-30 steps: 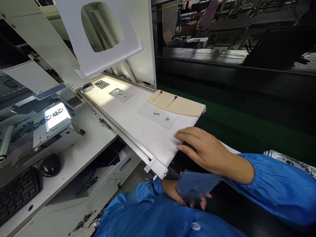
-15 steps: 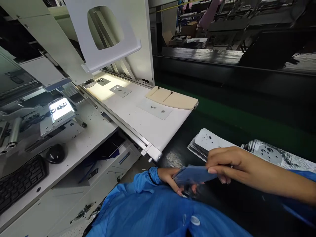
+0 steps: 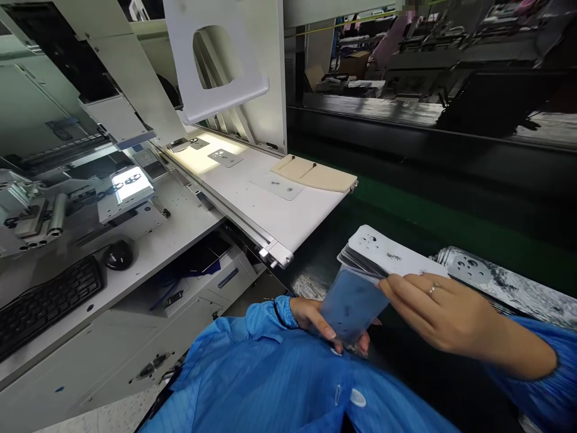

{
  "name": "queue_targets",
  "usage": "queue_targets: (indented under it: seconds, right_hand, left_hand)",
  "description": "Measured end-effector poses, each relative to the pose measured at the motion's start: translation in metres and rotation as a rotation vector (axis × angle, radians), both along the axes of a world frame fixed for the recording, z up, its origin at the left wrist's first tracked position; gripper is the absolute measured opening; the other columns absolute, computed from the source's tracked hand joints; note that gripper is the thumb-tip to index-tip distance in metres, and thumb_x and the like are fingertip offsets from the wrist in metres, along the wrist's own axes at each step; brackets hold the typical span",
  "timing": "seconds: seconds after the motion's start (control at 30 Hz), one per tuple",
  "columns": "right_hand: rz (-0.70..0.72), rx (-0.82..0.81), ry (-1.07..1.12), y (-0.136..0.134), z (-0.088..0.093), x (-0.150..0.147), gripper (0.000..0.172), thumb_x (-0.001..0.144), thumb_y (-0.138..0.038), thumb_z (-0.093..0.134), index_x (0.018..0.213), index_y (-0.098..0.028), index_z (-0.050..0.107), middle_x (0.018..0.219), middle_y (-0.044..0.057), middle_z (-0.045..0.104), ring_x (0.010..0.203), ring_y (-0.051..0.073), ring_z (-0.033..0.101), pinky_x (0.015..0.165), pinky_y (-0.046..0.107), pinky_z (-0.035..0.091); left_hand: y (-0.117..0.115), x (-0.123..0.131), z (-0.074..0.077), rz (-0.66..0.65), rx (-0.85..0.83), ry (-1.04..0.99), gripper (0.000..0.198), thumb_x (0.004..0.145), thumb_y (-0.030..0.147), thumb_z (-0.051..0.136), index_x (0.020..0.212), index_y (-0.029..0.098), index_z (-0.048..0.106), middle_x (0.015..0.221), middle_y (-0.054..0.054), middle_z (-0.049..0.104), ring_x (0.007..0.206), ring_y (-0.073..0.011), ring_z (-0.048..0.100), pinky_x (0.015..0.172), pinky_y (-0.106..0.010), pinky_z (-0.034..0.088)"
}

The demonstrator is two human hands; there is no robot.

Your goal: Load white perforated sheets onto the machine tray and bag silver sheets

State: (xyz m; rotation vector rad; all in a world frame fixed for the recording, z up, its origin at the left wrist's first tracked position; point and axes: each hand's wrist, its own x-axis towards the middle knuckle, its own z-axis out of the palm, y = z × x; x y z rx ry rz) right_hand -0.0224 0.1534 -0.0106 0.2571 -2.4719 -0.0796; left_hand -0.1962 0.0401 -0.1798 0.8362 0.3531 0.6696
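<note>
**Both hands gripped a sheet of blue film beside stacked perforated plates**

Fingertips [image 3: 391, 290] of the right hand [image 3: 439, 313] pinched the upper corner of the blue film [image 3: 354, 304], while the left hand [image 3: 321, 322] clasped its lower edge. They held it tilted over the dark bench, against the near edge of the stack of white plates [image 3: 387, 251]. A second stack [image 3: 473, 270] lay just beside it, to the right. On the white belt [image 3: 288, 228], three single plates lay well apart, the nearest plate [image 3: 277, 186] beside a beige pad [image 3: 315, 175]. Judging by the thick stacks, most of the work appeared undone.
</note>
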Motion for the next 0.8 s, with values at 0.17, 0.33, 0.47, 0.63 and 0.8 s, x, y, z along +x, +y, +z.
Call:
queue_targets:
  seconds: [0.17,0.33,0.47,0.63,0.8]
  right_hand:
    - [-0.044,-0.399,-0.082,-0.010,0.013,0.009,0.014,0.091,-0.016,0.050,0.094,-0.026,0.059,0.079,0.004,0.063,0.067,0.016,0.061,0.053,0.027,0.051]
    - [-0.016,-0.404,-0.094,-0.012,0.038,0.003,0.008,0.091,-0.021,0.053,0.092,-0.026,0.058,0.076,0.002,0.063,0.062,0.014,0.060,0.049,0.024,0.047]
    - [-0.104,-0.396,-0.088,-0.008,0.048,-0.001,0.014,0.093,-0.026,0.048,0.084,-0.024,0.058,0.075,0.003,0.062,0.062,0.015,0.058,0.052,0.026,0.046]
    - [-0.204,-0.620,-0.065,-0.014,0.047,-0.003,0.013,0.092,-0.031,0.051,0.086,-0.022,0.057,0.091,0.005,0.069,0.079,0.018,0.065,0.065,0.030,0.053]
    - [-0.294,-1.223,0.124,-0.014,0.055,-0.007,0.007,0.083,-0.020,0.064,0.088,-0.016,0.060,0.075,0.000,0.068,0.069,0.012,0.064,0.065,0.026,0.052]
  left_hand:
    - [0.003,-0.003,0.000,-0.030,0.047,-0.068,0.088,0.043,0.014,0.069,0.128,0.008,0.046,0.121,-0.014,0.052,0.125,-0.0325,0.046,0.081,-0.034,0.050]
    - [0.003,-0.009,0.008,-0.076,0.087,-0.063,0.088,0.040,0.011,0.073,0.125,0.010,0.049,0.130,-0.016,0.048,0.123,-0.0320,0.049,0.082,-0.033,0.051]
    - [-0.002,-0.008,0.013,-0.012,0.101,-0.096,0.083,0.046,0.017,0.071,0.125,0.005,0.048,0.128,-0.017,0.049,0.113,-0.0276,0.055,0.080,-0.029,0.051]
    - [-0.006,-0.006,0.018,0.007,0.146,-0.101,0.076,0.058,0.024,0.068,0.126,-0.002,0.044,0.128,-0.023,0.048,0.116,-0.0302,0.049,0.080,-0.033,0.049]
    - [-0.009,-0.004,0.020,0.037,0.164,-0.133,0.082,0.068,0.052,0.068,0.127,-0.001,0.048,0.130,-0.025,0.048,0.114,-0.0300,0.051,0.076,-0.031,0.050]
